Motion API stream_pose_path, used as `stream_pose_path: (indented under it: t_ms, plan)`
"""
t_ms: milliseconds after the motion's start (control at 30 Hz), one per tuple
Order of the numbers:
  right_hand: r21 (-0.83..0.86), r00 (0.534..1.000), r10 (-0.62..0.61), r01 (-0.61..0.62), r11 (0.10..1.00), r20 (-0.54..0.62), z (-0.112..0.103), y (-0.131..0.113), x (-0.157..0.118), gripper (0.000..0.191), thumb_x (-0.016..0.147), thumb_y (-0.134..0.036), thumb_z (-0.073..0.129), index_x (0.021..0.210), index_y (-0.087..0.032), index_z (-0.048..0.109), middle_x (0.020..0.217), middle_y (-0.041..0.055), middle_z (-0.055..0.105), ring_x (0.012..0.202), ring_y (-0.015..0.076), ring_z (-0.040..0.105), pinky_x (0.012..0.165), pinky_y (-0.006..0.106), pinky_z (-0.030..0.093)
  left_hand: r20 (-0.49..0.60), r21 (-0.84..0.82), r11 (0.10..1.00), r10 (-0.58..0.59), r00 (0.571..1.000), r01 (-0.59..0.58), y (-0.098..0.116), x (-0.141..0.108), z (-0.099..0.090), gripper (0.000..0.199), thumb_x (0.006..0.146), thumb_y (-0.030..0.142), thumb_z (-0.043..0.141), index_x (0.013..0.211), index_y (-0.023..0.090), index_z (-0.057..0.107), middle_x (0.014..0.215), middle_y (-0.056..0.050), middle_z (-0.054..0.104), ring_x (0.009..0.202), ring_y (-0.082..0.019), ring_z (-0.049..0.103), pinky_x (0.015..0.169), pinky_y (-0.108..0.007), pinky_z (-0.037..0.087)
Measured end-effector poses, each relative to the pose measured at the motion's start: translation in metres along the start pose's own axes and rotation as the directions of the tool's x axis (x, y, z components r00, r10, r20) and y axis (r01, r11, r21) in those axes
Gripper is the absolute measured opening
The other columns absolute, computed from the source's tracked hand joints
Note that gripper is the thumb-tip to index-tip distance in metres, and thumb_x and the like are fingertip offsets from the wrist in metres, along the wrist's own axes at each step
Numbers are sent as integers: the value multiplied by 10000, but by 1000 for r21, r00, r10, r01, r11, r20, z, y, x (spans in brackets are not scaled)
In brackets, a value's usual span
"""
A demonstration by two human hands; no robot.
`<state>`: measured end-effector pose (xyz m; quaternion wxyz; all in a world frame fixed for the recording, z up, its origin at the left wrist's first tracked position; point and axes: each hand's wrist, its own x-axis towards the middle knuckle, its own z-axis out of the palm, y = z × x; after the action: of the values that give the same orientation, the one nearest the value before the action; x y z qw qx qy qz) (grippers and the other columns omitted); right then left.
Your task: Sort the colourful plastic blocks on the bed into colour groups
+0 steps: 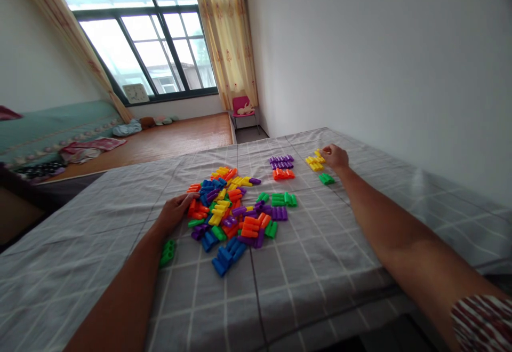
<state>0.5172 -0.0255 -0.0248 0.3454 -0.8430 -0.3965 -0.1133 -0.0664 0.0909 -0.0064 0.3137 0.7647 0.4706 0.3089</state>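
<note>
A heap of colourful plastic pieces shaped like joined short tubes (230, 208) lies on the grey checked cloth. At its left edge rests my left hand (178, 212), fingers stretched against the orange pieces (197, 209); some fingertips are hidden. My right hand (336, 157) is farther off to the right, pinching a yellow tube piece (319, 154) at the yellow group (314, 163). Just below that hand sits a green piece (326, 178). Left of the yellow group are a purple group (281, 160) and an orange group (283, 174).
The checked cloth (304, 266) covers a wide surface that meets a white wall (360, 53) on the right. One green piece (167, 253) lies beside my left forearm. Beyond are a wooden platform (188, 136), a pink chair (241, 105) and a window.
</note>
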Motion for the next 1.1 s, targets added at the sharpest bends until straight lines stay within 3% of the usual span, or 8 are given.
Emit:
stream_pose_path:
  t_ms: [200,367,533,667,800,933,1000,1100]
  plan:
    - [-102,994,-5,17,995,109,5,-9,-9,346,840,-455,563,1005,-191,713,938,125,742,850,266,684,729,333,491,10,23,1000,5,1000,-6,-3,1,-1,628,714,757,545,933,212,767,1122,-46,738,1084,-293,641,1008,-353,457]
    - [-106,998,25,-18,994,65,4,-6,-9,334,863,-418,533,1008,-182,720,972,121,739,859,240,677,728,308,482,9,36,999,17,1000,-17,-4,2,0,604,745,721,534,960,207,766,1142,-44,731,1091,-284,643,992,-333,466]
    - [-51,994,-81,85,995,70,5,-1,-8,282,827,-396,589,950,-181,723,907,89,739,789,223,656,701,302,471,11,47,998,29,1000,-29,0,0,0,573,770,693,528,948,202,766,1110,-43,742,1105,-276,639,998,-316,460]
    - [26,971,-236,236,971,-31,-5,-31,-9,295,840,-379,584,977,-150,710,911,109,731,790,227,646,765,339,471,4,36,998,49,999,-49,3,-1,2,567,773,690,520,920,203,769,1118,-41,739,1107,-275,636,1003,-323,457]
    - [257,864,-500,471,844,56,-16,-103,-38,286,890,-347,546,1036,-156,700,970,87,733,792,190,657,790,315,485,-21,32,997,65,998,-64,2,0,4,547,773,672,532,909,202,776,1086,-41,747,1053,-266,657,974,-322,473]
    - [339,578,-777,700,629,249,-2,-178,-88,283,903,-289,559,1115,-161,697,1107,93,721,1000,210,637,927,326,462,-12,17,997,78,997,-78,1,0,6,571,775,683,527,923,191,776,1071,-47,751,1035,-263,659,968,-326,470]
    - [307,459,-816,767,563,351,13,-207,-106,319,914,-271,552,1190,-164,672,1187,98,697,1103,228,599,982,341,436,-9,8,997,77,997,-77,0,0,7,587,775,689,524,944,185,775,1088,-48,747,1047,-263,655,972,-325,466]
    - [150,467,-720,777,611,514,35,-236,-117,404,912,-323,567,1289,-187,617,1234,120,674,1156,274,573,964,377,446,-11,4,998,70,997,-70,-3,0,7,589,782,685,521,957,183,775,1097,-50,745,1057,-258,654,974,-320,464]
